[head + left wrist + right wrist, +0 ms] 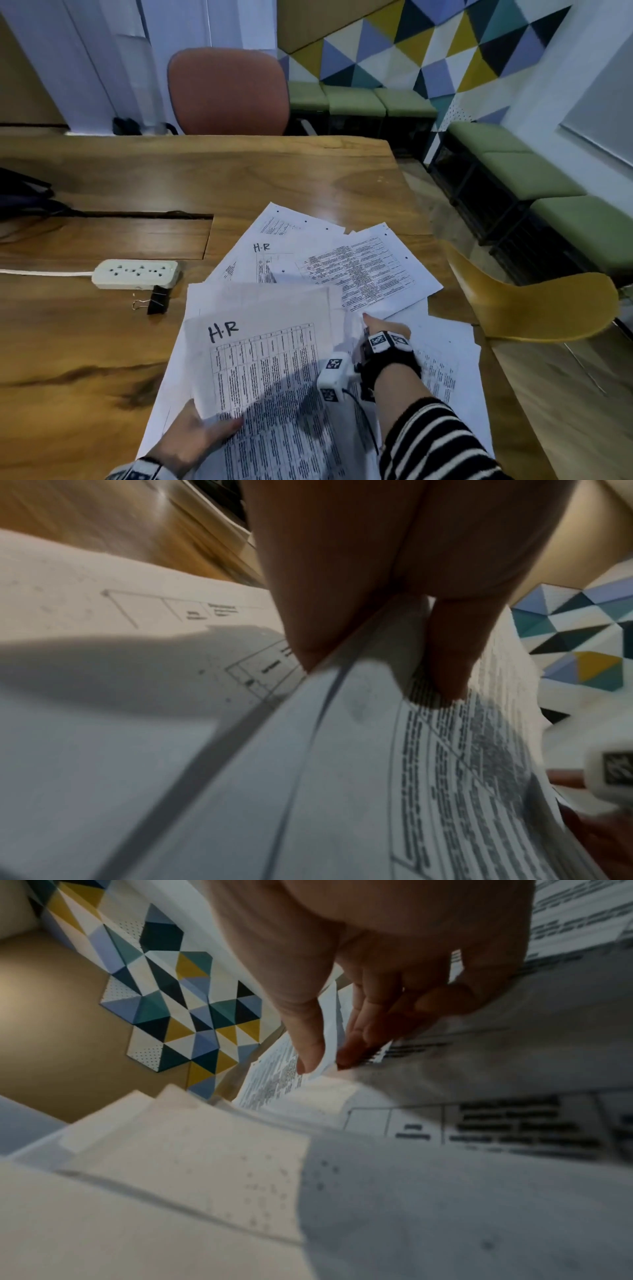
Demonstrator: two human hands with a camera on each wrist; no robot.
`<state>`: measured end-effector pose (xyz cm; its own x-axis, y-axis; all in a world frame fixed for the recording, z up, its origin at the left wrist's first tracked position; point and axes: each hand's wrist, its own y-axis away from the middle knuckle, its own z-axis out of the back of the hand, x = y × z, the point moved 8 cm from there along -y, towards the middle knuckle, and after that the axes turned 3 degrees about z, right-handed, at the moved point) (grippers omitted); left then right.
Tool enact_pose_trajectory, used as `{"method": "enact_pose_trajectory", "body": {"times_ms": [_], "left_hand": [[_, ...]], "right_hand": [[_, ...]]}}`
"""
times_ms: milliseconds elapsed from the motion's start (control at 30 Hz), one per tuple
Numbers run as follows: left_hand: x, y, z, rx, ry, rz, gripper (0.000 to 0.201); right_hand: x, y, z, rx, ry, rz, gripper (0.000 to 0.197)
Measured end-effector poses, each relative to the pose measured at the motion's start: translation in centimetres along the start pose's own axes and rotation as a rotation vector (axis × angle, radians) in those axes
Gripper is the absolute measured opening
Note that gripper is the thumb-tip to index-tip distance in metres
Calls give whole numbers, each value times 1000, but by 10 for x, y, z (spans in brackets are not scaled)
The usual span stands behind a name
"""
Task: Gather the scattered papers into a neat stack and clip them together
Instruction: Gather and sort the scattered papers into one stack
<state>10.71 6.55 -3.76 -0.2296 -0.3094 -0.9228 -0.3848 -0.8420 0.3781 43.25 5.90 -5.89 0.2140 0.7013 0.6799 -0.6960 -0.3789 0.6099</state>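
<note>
On the brown wooden worktop (102, 342), near edge: white printed paper sheets with tables and a handwritten "H·R" (359, 270) lie fanned and overlapping, not yet squared. Several are already gathered into a lifted bundle of printed sheets (260, 346), raised off the sheets below.

Left hand (191, 438) grips the bundle's lower-left corner. Left wrist view: thumb (448, 653) on the printed face, other fingers behind, pinched together on the paper edge. Judged purpose: it acts as the anchor, keeping collected sheets aligned while more are added.

Right hand (383, 329) is at the bundle's right edge. Right wrist view: thumb and fingers (359, 1031) close together, pinching a thin white sheet edge. Whether that sheet belongs to the bundle or is being picked off the pile, cannot tell. Likely feeding a sheet in or steadying that side.

Black binder clip with silver wire handles (157, 301) lies untouched on the worktop, left of the papers, just beside a white power strip (137, 273). Within easy reach for the last step, by my reading.

Gathering is partway; far sheets still loose.
</note>
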Motion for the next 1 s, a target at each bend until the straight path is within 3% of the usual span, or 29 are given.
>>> {"method": "enact_pose_trajectory", "body": {"times_ms": [100,133,200,233,333,467,600,700,767,833,933,1000], "left_hand": [[-7,2,-3,5,12,-27,77],[-8,2,-2,-4,10,-37,81],[-9,4,-1,-20,18,-39,85],[-9,4,0,-30,29,-29,85],[-3,4,10,-79,115,11,75],[10,2,19,-79,118,70,79],[24,-2,24,-121,82,151,35],[26,-4,24,-140,17,182,38],[20,-4,20,-117,8,162,47],[11,-6,14,-82,-57,122,45],[7,-6,6,-39,-102,125,31],[8,-8,5,-52,-166,125,37]], "right_hand": [[7,-4,-10,39,71,67,20],[10,2,-14,79,86,48,24],[22,5,-1,-36,128,113,31],[20,1,0,-50,109,66,30],[23,1,2,15,212,160,8],[-2,-5,16,67,471,347,21],[-46,14,29,394,672,492,5],[-76,36,34,607,827,491,6],[-88,42,34,660,838,501,19],[-84,47,36,570,719,514,28],[-65,48,56,171,369,474,37],[-61,52,52,100,294,430,51]]}}
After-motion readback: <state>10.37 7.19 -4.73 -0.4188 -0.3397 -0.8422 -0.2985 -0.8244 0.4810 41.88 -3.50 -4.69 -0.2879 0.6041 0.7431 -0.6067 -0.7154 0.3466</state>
